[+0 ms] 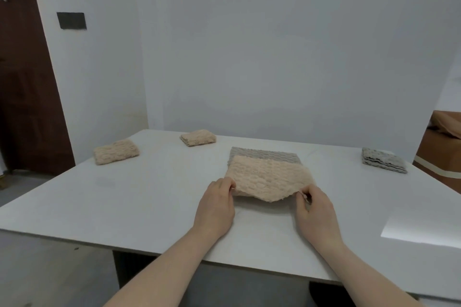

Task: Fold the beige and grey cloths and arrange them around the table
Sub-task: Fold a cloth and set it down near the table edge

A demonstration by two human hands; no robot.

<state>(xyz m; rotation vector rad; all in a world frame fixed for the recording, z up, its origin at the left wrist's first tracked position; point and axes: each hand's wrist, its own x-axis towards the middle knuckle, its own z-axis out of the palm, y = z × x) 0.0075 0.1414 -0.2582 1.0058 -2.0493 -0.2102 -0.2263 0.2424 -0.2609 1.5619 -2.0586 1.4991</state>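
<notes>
Corners of the beige cloth (268, 178) are being pinched by the left hand (216, 203) and right hand (314, 209), its far part seemingly lying over a grey cloth (267, 154).

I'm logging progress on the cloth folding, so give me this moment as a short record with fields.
surface: white table
in hand: beige cloth, near edge lifted
left hand: pinches its near left corner
right hand: pinches its near right corner
underneath: unfolded grey cloth, far strip showing
folded beige: two, far left and far centre
folded grey: one, far right
</notes>
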